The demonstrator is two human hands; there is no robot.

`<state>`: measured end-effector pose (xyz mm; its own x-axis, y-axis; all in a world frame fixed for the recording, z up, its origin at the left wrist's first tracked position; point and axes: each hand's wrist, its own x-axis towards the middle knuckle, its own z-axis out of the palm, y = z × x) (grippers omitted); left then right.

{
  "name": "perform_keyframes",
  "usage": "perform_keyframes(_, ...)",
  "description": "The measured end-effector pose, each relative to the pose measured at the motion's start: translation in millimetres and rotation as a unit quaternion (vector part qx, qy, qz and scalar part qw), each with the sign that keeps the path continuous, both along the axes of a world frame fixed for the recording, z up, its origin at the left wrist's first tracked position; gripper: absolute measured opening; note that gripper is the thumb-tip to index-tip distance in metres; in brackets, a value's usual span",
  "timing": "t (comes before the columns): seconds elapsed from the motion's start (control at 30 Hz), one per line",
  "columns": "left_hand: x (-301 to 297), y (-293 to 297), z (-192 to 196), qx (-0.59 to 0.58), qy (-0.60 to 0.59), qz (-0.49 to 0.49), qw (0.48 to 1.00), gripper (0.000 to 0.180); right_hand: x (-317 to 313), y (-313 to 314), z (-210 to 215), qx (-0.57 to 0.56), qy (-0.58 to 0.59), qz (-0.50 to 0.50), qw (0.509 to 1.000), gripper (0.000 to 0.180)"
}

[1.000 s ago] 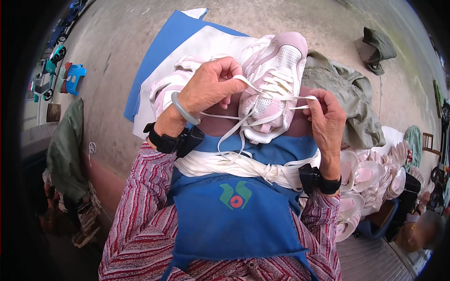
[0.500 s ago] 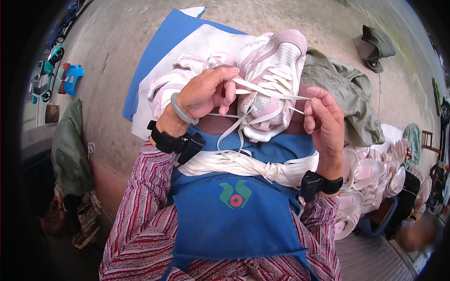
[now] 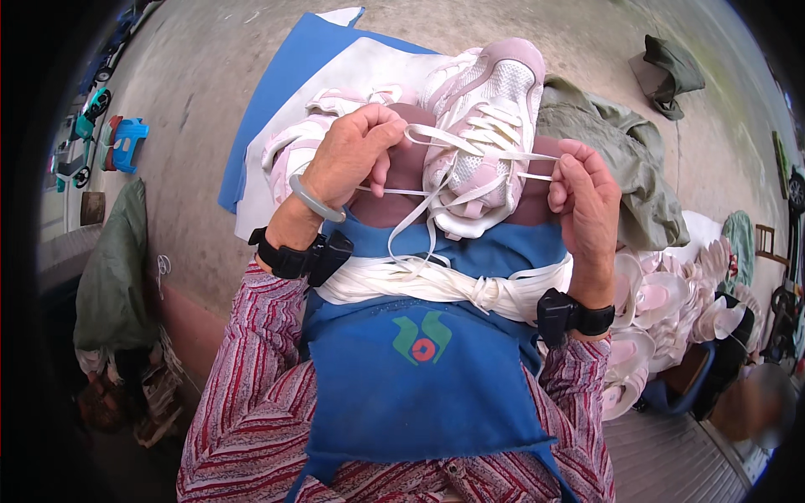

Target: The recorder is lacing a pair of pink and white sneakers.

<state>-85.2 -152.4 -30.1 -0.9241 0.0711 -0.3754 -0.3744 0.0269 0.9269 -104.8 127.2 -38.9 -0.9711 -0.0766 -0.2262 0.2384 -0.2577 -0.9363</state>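
A white and pale pink sneaker [image 3: 490, 126] rests between my knees, its toe pointing away from me. White shoelace [image 3: 453, 142] crosses its tongue and runs out to both sides. My left hand [image 3: 356, 155] pinches a loop of the lace left of the shoe. On the right, my right hand [image 3: 584, 189] grips the lace between thumb and fingers, with strands drawn taut from the shoe. One lace end hangs in a loop toward my apron [image 3: 419, 377]. A bundle of white laces [image 3: 444, 283] lies across my lap.
Beside the sneaker at left lies another pink and white shoe [image 3: 293, 155] on a white and blue sheet [image 3: 260, 126]. Grey-green cloth [image 3: 604, 142] is to the right. Many stacked shoes [image 3: 654, 310] stand at lower right. A green cover [image 3: 117, 268] drapes something at left.
My left hand has moved slightly up and left, and the lace loop beside it looks more open. The sneaker has shifted slightly upward in view. My right hand still grips the lace.
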Motion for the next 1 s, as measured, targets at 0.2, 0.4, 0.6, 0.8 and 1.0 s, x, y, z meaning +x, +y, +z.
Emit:
perform_keyframes(0.2, 46, 18, 18, -0.107, -0.056, -0.134, 0.984, 0.019, -10, -3, 6, -0.043, 0.023, 0.025, 0.998, 0.024)
perform_keyframes(0.4, 55, 32, -14, -0.295, 0.251, -0.128, 0.913, 0.025, -7, -7, 5, 0.158, 0.049, 0.005, 0.986, 0.018)
perform_keyframes(0.6, 56, 31, -16, -0.317, 0.19, -0.115, 0.922, 0.026, 35, -6, 14, 0.346, 0.266, -0.013, 0.9, 0.016)
perform_keyframes(0.8, 55, 29, -17, -0.147, 0.058, -0.112, 0.981, 0.019, 49, -48, 12, 0.556, 0.435, 0.181, 0.685, 0.02)
perform_keyframes(1.0, 53, 16, 12, -0.005, -0.099, -0.107, 0.989, 0.023, 46, -54, 2, 0.577, 0.471, 0.244, 0.621, 0.015)
